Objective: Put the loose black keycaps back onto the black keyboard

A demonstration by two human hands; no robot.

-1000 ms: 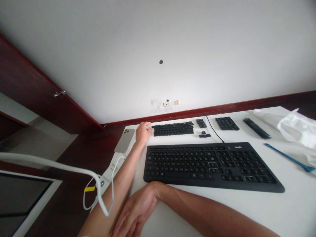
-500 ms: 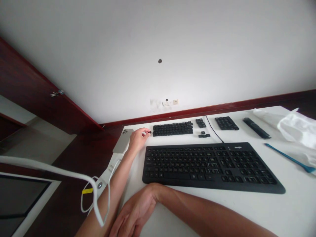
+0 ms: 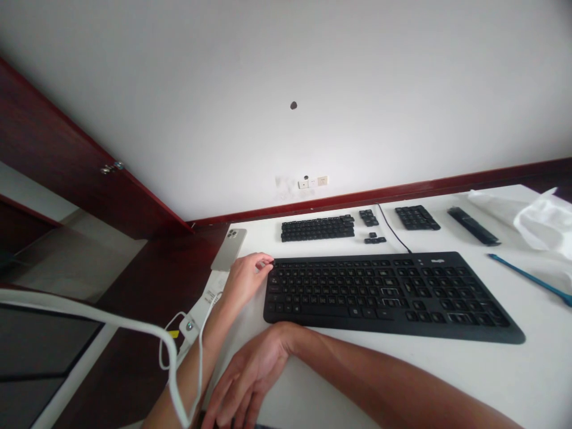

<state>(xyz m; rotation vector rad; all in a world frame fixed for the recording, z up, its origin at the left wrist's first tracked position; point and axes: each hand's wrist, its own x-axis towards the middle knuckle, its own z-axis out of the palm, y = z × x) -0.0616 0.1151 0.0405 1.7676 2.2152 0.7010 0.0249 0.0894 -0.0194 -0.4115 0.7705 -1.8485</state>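
**A black keycap (image 3: 272, 262) at the keyboard (image 3: 393, 298) corner**

My left hand (image 3: 245, 279) pinches the tiny keycap between thumb and forefinger, at the far left corner of the flat matte keyboard, near the tabletop's (image 3: 473, 364) left edge. My right hand (image 3: 252, 374) bends loosely, fingers parted. Along the far edge sit tight blocks of keycaps (image 3: 317, 229); toward the right edge, a slim blue tool (image 3: 529, 278) and crumpled white sheeting (image 3: 541, 221).

From where I stand, I can't tell whether the left hand (image 3: 245, 277) pinches anything; its fingertips are too small, as are the letters on the keyboard (image 3: 339, 289). The right hand's (image 3: 255, 370) fingertips slip out of view below, the white bag (image 3: 541, 221) and blue stick (image 3: 531, 277) rightward. A white cable (image 3: 173, 366) covers part of the left forearm (image 3: 218, 333).
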